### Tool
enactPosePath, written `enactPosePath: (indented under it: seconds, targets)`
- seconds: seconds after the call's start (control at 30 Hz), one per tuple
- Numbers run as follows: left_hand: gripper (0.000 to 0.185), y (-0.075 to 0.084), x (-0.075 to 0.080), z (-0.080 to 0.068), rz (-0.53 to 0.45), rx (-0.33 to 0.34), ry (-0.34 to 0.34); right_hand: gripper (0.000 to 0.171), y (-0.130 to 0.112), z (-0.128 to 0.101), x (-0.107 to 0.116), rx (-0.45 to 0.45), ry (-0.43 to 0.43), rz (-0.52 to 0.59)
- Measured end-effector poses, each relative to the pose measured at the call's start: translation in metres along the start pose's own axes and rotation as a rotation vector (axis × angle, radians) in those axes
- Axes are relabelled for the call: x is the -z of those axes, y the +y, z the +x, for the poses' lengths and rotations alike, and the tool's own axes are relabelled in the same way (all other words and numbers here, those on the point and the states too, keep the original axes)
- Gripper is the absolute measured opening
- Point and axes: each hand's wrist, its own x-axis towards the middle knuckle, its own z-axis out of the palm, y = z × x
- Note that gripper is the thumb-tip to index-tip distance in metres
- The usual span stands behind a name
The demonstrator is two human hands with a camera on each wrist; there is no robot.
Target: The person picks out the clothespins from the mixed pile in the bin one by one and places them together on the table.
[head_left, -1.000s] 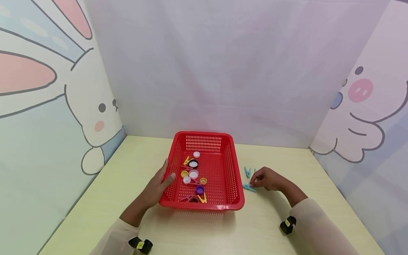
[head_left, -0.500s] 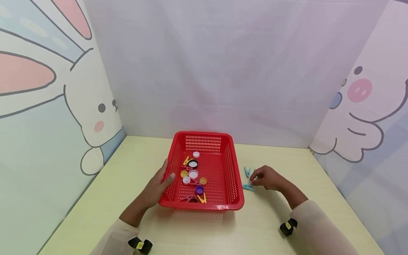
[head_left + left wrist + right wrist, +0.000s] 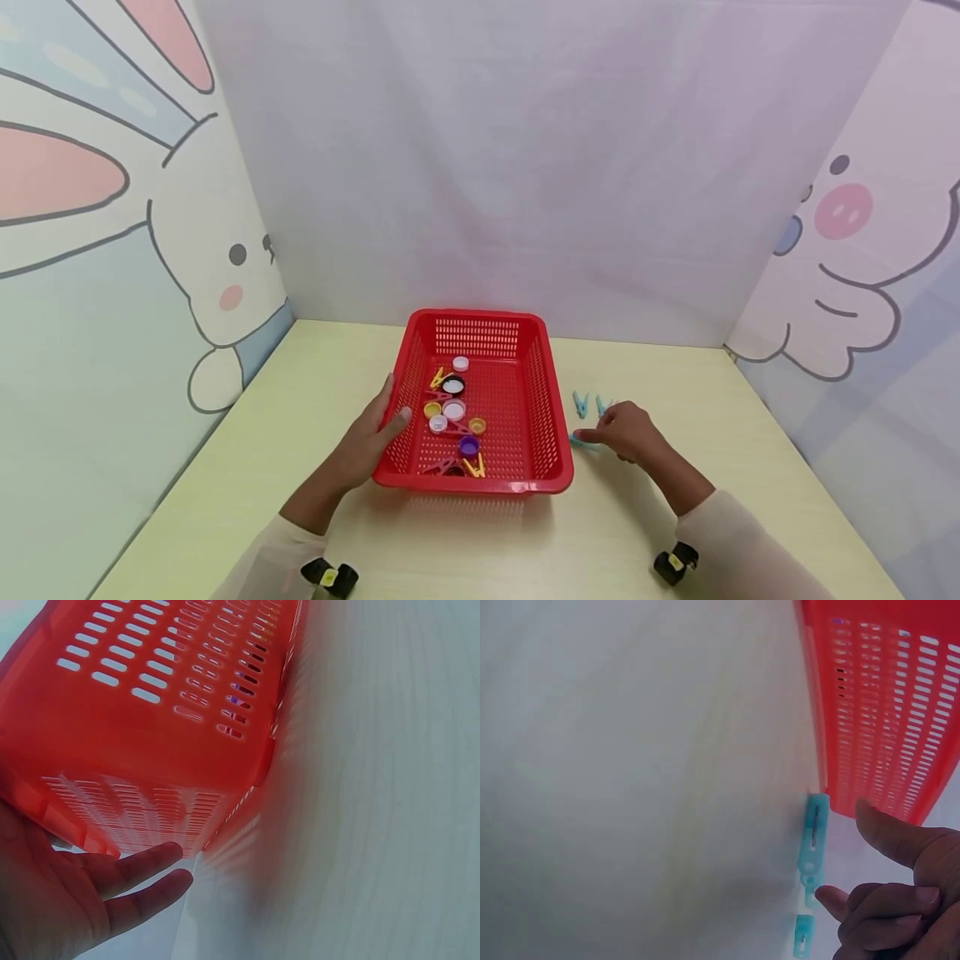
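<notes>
Now, over on the left, the left hand (image 3: pixel 375 433) rests flat against the red basket (image 3: pixel 546 392), fingers (image 3: pixel 142 862) straight along its left wall. Inside lie bottle caps (image 3: pixel 453 408) and yellow pegs (image 3: pixel 475 467). Right of the basket, a blue clothespin (image 3: pixel 813 836) lies on the table (image 3: pixel 300 392), with the right hand (image 3: pixel 626 429) just beside it, fingers loosely curled, gripping nothing; two more blue pegs (image 3: pixel 581 404) sit behind.

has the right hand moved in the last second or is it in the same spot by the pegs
Yes, slightly. The right hand has slid toward the near table edge, uncovering a second blue peg beyond it, and now touches the nearest blue peg.
</notes>
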Motion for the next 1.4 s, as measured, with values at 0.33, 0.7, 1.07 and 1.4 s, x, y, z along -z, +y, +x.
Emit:
enactPosePath:
  seconds: [0.33, 0.7, 1.07, 1.4]
  targets:
    - [0.099, -0.003, -0.001, 0.001, 0.012, 0.011, 0.007, 0.052, -0.001, -0.001, -0.014, -0.017, 0.039, -0.039]
    - [0.098, -0.001, -0.001, 0.001, 0.004, 0.011, 0.004, 0.041, -0.005, -0.003, -0.016, 0.022, 0.052, -0.068]
    - [0.098, -0.003, 0.0, 0.002, -0.001, 0.001, 0.001, 0.033, -0.001, 0.005, -0.007, 0.089, 0.013, -0.113]
    - [0.099, -0.002, 0.0, 0.002, -0.001, 0.013, 0.006, 0.042, 0.002, 0.006, -0.002, 0.103, 0.0, -0.115]
